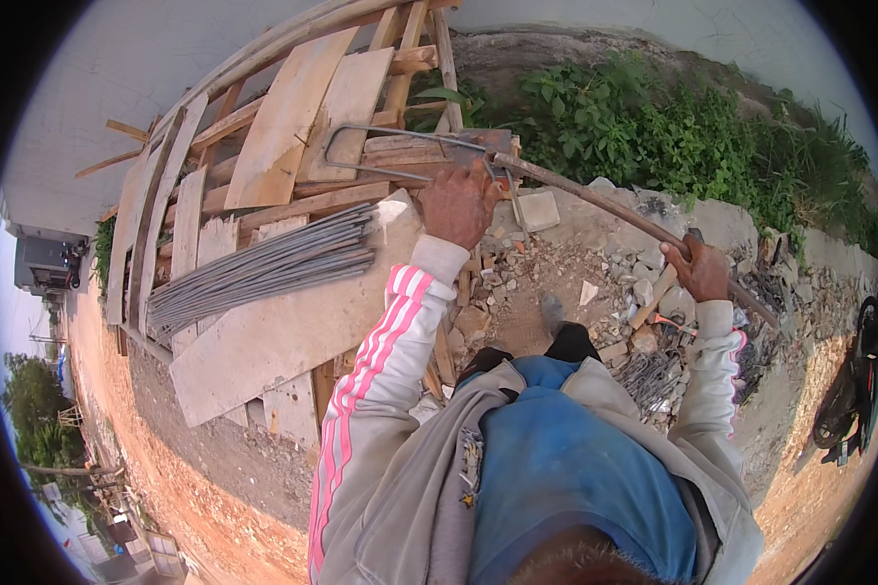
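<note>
My left hand [458, 203] is closed around a thin steel rod [400, 133], bent into a narrow U whose rounded end reaches out to the left. Beneath and beyond its fingers lies a dark, flat block [483, 139] on the timber, partly covered by the hand. A long rusty metal bar [600, 199] slants from this block down to the right. Its lower part is in my right hand [698, 268], fingers wrapped round it. Near the left hand, the bar's upper end meets the rod; the exact contact is hidden.
A bundle of straight steel rods [263, 273] lies on a wide board [283, 336] to the left. Planks [293, 117] are stacked behind it. Rubble [644, 278] covers the ground ahead, with green weeds [644, 136] along the wall. A motorbike [849, 390] stands far right.
</note>
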{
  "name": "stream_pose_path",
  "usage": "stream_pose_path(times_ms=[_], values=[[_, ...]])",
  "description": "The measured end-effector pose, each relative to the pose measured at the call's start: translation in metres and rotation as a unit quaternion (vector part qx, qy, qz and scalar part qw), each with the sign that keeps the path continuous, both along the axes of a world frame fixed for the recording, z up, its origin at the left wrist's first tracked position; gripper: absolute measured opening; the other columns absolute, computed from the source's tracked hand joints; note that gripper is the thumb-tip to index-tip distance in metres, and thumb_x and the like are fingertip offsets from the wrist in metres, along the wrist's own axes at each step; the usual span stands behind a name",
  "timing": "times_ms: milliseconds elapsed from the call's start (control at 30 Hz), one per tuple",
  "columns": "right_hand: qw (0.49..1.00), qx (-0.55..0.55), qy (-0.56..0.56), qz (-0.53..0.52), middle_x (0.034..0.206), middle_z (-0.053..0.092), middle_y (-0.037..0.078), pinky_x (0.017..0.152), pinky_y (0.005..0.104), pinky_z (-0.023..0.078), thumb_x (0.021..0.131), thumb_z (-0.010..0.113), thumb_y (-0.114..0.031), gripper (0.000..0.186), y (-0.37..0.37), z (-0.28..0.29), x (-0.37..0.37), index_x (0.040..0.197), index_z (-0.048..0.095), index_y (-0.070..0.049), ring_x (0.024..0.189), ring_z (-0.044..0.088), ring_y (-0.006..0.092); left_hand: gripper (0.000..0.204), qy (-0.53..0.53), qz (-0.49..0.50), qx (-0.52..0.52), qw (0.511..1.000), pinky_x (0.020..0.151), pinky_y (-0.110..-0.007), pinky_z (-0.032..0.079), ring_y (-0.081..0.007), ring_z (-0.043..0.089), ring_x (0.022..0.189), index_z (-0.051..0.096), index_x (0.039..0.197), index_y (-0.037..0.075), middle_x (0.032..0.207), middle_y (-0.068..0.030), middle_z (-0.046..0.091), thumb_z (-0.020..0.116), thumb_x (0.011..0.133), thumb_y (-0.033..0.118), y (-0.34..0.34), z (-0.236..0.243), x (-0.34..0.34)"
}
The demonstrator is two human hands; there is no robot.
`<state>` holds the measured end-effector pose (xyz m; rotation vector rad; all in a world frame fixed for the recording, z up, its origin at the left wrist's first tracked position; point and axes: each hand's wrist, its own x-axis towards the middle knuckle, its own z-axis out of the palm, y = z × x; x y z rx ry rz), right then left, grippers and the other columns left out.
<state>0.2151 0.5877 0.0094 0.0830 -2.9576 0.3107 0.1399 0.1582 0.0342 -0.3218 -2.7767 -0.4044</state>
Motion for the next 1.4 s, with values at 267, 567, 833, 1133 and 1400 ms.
stream_pose_path(times_ms=[267, 567, 833, 1133, 1400], values=[[0.993, 0.037, 0.007, -0.116, 0.057, 0.062, 0.017, 0.055, 0.0492, 0.05, 0.087, 0.057, -0.076, 0.072, -0.05, 0.023, 0.056, 0.071, 0.069, -0.007, 0.056, 0.064, 0.0385, 0.028, 0.041, -0.085, 0.043, 0.995, 0.095, -0.05, 0.046, -0.0332, 0.062, 0.106, 0.072, 0.103, 0.003, 0.103, -0.0138, 0.07, 0.065, 0.09, 0.027, -0.012, -0.029, 0.027], [0.983, 0.05, 0.026, -0.175, 0.055, 0.06, 0.015, 0.049, 0.0481, 0.048, 0.089, 0.058, -0.073, 0.068, -0.103, 0.025, 0.113, 0.072, 0.069, -0.007, 0.054, 0.064, 0.0374, 0.037, -0.019, -0.14, 0.009, 0.99, 0.084, -0.051, 0.048, -0.0365, 0.065, 0.092, 0.078, 0.093, 0.011, 0.089, -0.0155, 0.071, 0.069, 0.089, 0.046, -0.028, -0.019, 0.02], [0.984, 0.022, 0.09, -0.151, 0.058, 0.062, 0.016, 0.05, 0.0497, 0.048, 0.095, 0.061, -0.058, 0.051, -0.163, 0.03, 0.165, 0.081, 0.063, -0.009, 0.055, 0.064, 0.0385, 0.033, 0.008, -0.139, 0.006, 0.99, 0.085, -0.046, 0.053, -0.0345, 0.07, 0.092, 0.08, 0.104, 0.02, 0.105, -0.0125, 0.074, 0.074, 0.08, 0.042, -0.046, -0.047, 0.002], [0.977, 0.045, 0.088, -0.187, 0.057, 0.061, 0.015, 0.049, 0.0483, 0.049, 0.095, 0.06, -0.058, 0.05, -0.177, 0.02, 0.176, 0.083, 0.061, -0.01, 0.053, 0.063, 0.0381, 0.03, -0.068, -0.112, 0.057, 0.99, 0.08, -0.045, 0.055, -0.0332, 0.072, 0.084, 0.08, 0.096, 0.018, 0.087, -0.0135, 0.075, 0.073, 0.077, 0.039, -0.037, -0.032, 0.0], [0.978, 0.036, 0.064, -0.195, 0.06, 0.063, 0.015, 0.052, 0.0489, 0.05, 0.097, 0.062, -0.048, 0.039, -0.214, 0.026, 0.198, 0.087, 0.059, -0.01, 0.058, 0.066, 0.0376, 0.027, -0.076, -0.108, 0.068, 0.989, 0.082, -0.045, 0.055, -0.0324, 0.072, 0.086, 0.08, 0.098, 0.018, 0.088, -0.0135, 0.075, 0.073, 0.079, 0.036, -0.045, -0.03, -0.009]])
